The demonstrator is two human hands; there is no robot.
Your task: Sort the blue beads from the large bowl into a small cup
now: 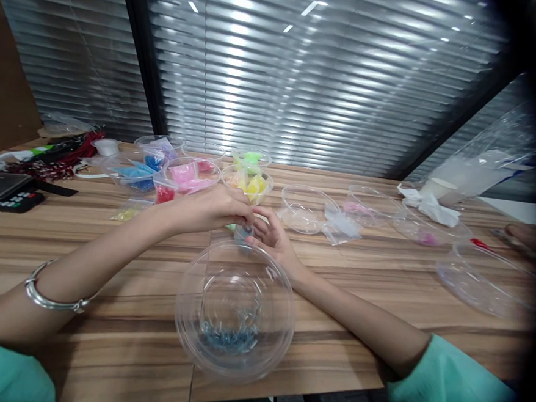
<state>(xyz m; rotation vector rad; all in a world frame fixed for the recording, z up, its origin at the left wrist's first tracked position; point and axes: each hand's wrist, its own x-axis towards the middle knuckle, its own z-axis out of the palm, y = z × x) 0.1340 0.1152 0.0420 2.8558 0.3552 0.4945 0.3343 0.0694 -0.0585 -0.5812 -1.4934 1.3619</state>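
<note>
The work looks part-way, judged by how things lie. Thin blue-grey strips (232,339) are already gathered in the bowl (277,329), just nearer the body than both hands, and they cover only part of its floor. The clear piece (243,232) (a bag or a cup, too small to tell) is between the two hands, over the bowl's far rim, so that part seems unfinished.

The right hand (273,240) is curled, pinching the clear piece between thumb and bent fingers. The left hand (229,207) comes in from above with its fingertips drawn together against the piece; whether they grip it, I cannot tell.

Other colours look unused so far: a yellow packet (256,186) just beyond the hands, a pink packet (185,174) and blue packets (135,172) beyond the left hand's wrist, and a pale packet (342,223) to the right of the right hand.
</note>
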